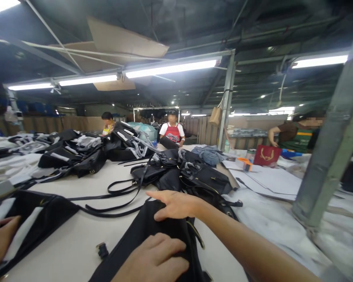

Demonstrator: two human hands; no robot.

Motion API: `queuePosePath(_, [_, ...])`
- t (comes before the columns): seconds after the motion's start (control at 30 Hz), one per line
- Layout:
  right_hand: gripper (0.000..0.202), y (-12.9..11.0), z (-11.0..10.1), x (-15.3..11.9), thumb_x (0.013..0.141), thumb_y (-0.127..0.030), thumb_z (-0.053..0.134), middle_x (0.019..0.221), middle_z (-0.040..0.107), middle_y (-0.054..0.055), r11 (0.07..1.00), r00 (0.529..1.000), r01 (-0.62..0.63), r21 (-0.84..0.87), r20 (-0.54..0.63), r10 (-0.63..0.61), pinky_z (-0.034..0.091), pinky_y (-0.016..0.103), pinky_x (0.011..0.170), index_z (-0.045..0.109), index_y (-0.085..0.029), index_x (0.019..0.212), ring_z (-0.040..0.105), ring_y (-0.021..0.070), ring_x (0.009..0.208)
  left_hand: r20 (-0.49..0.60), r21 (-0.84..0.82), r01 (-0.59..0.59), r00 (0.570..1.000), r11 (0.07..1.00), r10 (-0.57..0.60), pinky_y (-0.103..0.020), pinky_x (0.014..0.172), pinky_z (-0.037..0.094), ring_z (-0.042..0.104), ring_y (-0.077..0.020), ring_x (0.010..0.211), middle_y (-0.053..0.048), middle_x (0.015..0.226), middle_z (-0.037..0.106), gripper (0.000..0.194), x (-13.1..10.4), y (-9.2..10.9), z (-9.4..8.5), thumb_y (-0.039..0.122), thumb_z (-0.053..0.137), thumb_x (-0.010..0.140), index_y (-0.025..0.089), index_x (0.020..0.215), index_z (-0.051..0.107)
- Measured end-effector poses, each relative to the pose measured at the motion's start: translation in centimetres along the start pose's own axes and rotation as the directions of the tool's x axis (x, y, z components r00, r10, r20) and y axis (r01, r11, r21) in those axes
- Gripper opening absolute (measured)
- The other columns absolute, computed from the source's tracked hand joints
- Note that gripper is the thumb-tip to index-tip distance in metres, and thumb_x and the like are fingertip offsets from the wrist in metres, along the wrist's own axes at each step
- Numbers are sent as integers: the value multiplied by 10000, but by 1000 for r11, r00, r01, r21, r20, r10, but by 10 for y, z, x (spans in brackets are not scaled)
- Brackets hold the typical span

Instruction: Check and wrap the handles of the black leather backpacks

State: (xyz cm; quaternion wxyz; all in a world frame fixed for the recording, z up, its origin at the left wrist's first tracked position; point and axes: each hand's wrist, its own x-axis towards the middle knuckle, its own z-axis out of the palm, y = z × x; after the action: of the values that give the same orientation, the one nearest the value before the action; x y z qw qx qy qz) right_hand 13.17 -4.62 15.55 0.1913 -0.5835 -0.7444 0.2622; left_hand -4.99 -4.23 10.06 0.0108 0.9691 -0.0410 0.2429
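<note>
A black bag [129,239] lies in front of me on the pale table, with a gold-coloured zip [197,235] along its right side. My left hand [157,258] rests on the bag's near part, fingers apart and slightly bent. Reaching in from the right, my right hand [176,204] lies over the far end of the bag, its index finger stretched out and thumb apart. Its other fingers are mostly hidden. A small black strap piece with a buckle [102,250] lies left of the bag.
At the left edge another person's hand [2,239] touches a black bag with white strips [47,223]. Black bags [167,168] and long straps [114,211] lie beyond mine. A metal post [326,137] stands at right, near white sheets [270,178]. Several co-workers are farther back.
</note>
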Motion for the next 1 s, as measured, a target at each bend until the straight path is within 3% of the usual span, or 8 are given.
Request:
queuePosePath(0.1, [740, 3, 4, 0, 765, -293, 634, 1508, 410, 90, 999, 998, -11, 30, -69, 13, 305, 319, 1124, 389, -155, 1449, 416, 243, 1359, 4, 124, -96, 995, 988, 96, -361, 991, 423, 603, -227, 1031, -16, 1037, 719, 68, 19, -1, 27, 200, 596, 885, 234, 906, 652])
queuePosePath(0.2, [561, 16, 6, -17, 842, -313, 535, 1435, 522, 85, 995, 961, -79, 56, -260, 91, 323, 324, 1101, 500, -170, 1384, 485, 236, 1299, 18, 123, -133, 991, 983, 131, -434, 1095, 298, 563, -251, 1104, -7, 989, 705, 118, 23, -5, 45, 313, 672, 841, 224, 774, 634])
queuePosePath(0.3, [387, 40, 17, -50, 921, -321, 374, 1218, 666, 94, 976, 842, -198, 90, -494, 216, 357, 376, 1041, 639, -191, 1172, 564, 246, 1176, 83, 83, -122, 990, 989, 115, -403, 1071, 327, 560, -258, 1101, -17, 1046, 690, 261, 15, -7, 46, 481, 686, 797, 228, 811, 626])
queuePosePath(0.43, [274, 77, 66, -94, 877, -384, 439, 877, 694, 85, 909, 707, -344, 234, -573, 415, 472, 394, 808, 624, -190, 933, 643, 262, 871, 38, 84, -114, 993, 990, 111, -313, 982, 384, 566, -204, 1079, 6, 1079, 688, 72, 4, -2, 49, 238, 600, 893, 228, 822, 603])
queuePosePath(0.5, [256, 91, 101, -103, 793, -364, 562, 834, 685, 65, 853, 681, -313, 417, -528, 508, 490, 357, 744, 599, -181, 968, 645, 243, 811, 39, 87, -124, 992, 988, 121, -295, 940, 402, 558, -197, 1082, 4, 1097, 684, 79, 1, 0, 53, 205, 575, 905, 226, 832, 599])
queuePosePath(0.63, [175, 105, 153, -99, 728, -304, 622, 683, 637, 1, 724, 687, -142, 675, -459, 563, 466, 300, 626, 602, -192, 861, 606, 191, 673, 199, 96, -136, 973, 986, 115, -335, 834, 444, 577, -235, 990, -31, 1013, 688, 235, 10, 3, 53, 434, 676, 817, 208, 823, 614])
queuePosePath(0.8, [164, 111, 156, -101, 719, -355, 677, 607, 582, -23, 607, 631, 58, 793, -500, 593, 435, 278, 547, 627, -200, 743, 564, 171, 604, 457, 138, -4, 887, 990, -60, -350, 687, 459, 607, -235, 746, -45, 744, 673, 152, 54, 8, 41, 285, 671, 798, 172, 702, 636])
queuePosePath(1.0, [307, 119, 158, -106, 752, -495, 716, 590, 588, -16, 590, 635, 162, 791, -541, 552, 421, 297, 609, 667, -192, 761, 541, 166, 606, 543, -36, 188, 828, 981, -139, -403, 864, 488, 615, -291, 1020, -116, 1030, 692, 173, 85, -14, 57, 99, 537, 815, 154, 897, 679])
